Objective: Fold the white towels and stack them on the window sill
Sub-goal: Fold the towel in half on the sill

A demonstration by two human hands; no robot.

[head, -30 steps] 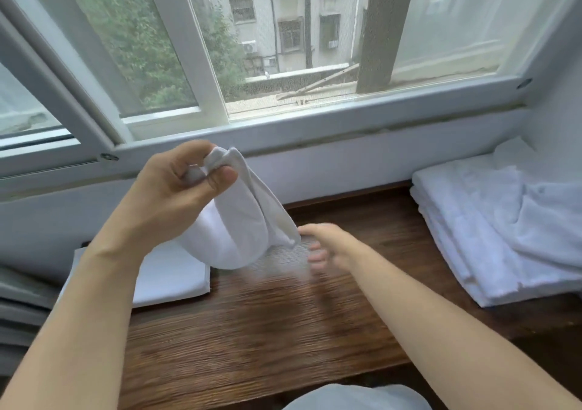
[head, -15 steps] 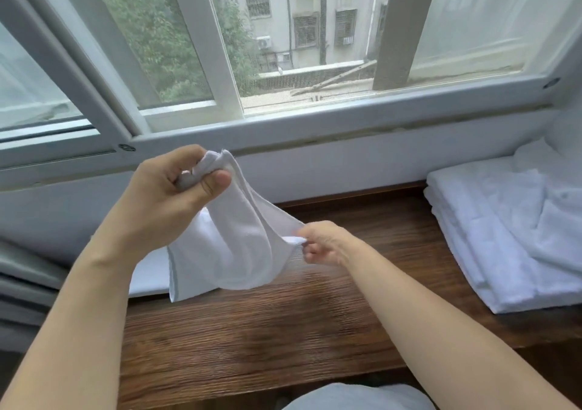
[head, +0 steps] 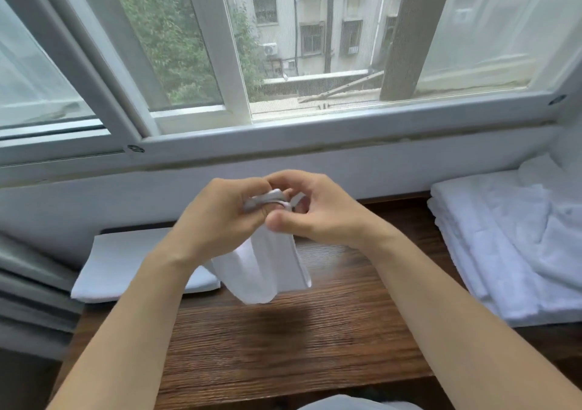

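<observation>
A small white towel [head: 264, 271] hangs doubled over above the wooden window sill [head: 283, 340]. My left hand [head: 220, 217] and my right hand [head: 311, 214] meet at its top edge, and both pinch the gathered corners there. The cloth's lower fold dangles just above the wood. One folded white towel [head: 126, 258] lies flat on the sill at the left, partly hidden behind my left forearm. At the right end sits a loose pile of white towels [head: 504, 246], the top ones rumpled.
The window frame [head: 283, 135] and a white wall strip run right behind the sill. Grey slats [head: 28, 299] stand at the left edge. A pale cloth [head: 356, 405] shows at the bottom edge.
My right hand has carried the towel's lower corner up to my left hand, so the cloth now hangs folded in half. The camera has tilted a little.
</observation>
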